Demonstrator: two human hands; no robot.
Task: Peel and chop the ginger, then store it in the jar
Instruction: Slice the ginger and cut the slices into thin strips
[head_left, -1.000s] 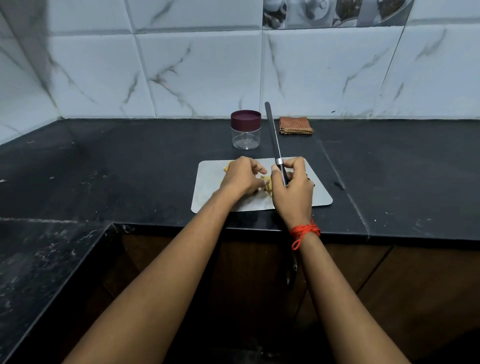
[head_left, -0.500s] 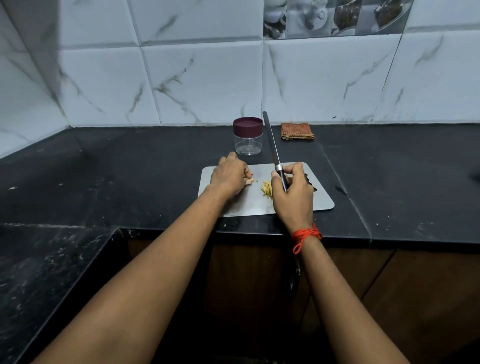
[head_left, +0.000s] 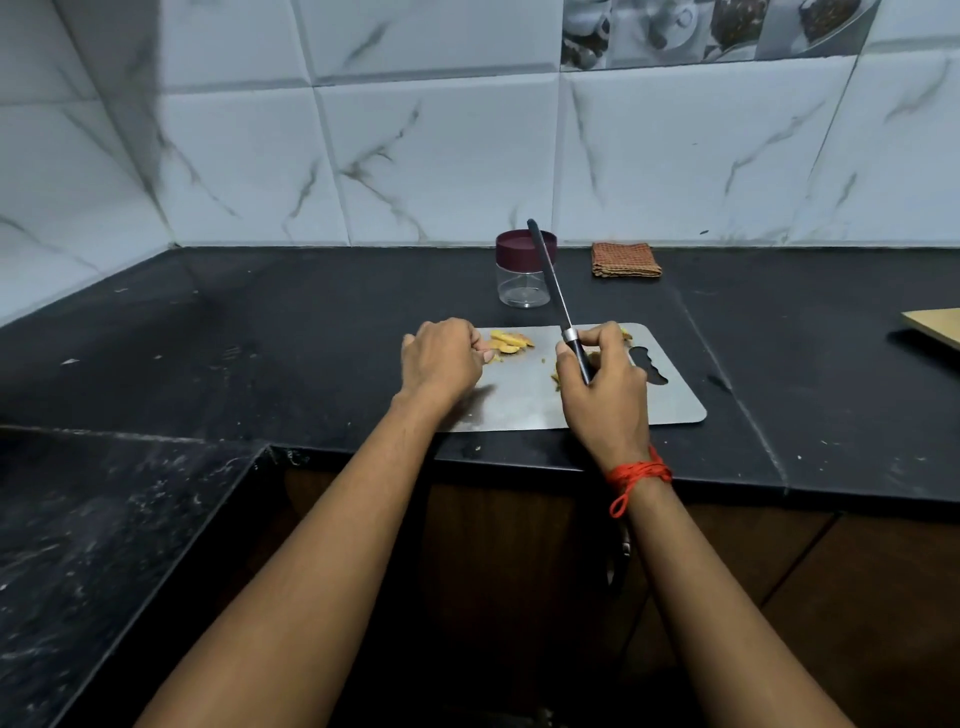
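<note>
Mid-frame, ginger (head_left: 511, 341) lies sliced on the board (head_left: 524, 402); right hand (head_left: 605, 397) grips the knife (head_left: 551, 283); left hand (head_left: 441, 364) curls beside the ginger, hold unclear; jar (head_left: 523, 273), upper centre, lidded and empty.

Both forearms are bare and sleeveless, and a knotted red thread (head_left: 638, 474) circles the right wrist.

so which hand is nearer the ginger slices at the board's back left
Left. The left hand is right beside the ginger slices; the right hand, holding the knife, is farther to their right.
</note>
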